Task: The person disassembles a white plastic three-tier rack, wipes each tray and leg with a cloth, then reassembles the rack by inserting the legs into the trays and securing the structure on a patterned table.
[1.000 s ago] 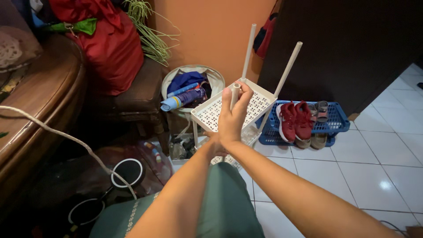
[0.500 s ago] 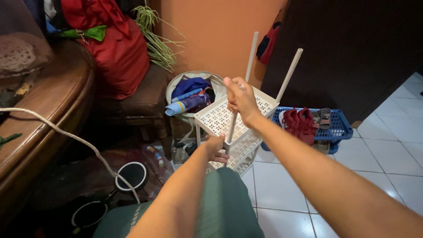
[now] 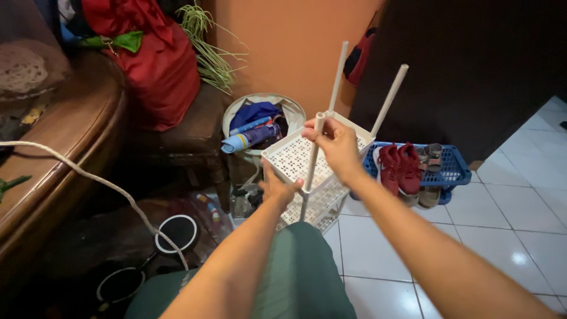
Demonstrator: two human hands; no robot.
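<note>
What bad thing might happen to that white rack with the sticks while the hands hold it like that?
The white rack is tilted and off the floor, held only by the left hand at its corner, so it might slip or tip. The right hand grips just the top of one white pole; if pushed in crooked, it may jam or pop out. The other two poles stick out towards the shoe basket and might knock it.

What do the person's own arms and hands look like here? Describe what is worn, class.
Both forearms are bare, with no sleeves in view. The left hand and the right hand wear no gloves, and no rings, watch or bracelets can be seen. No markings show on either arm.
</note>
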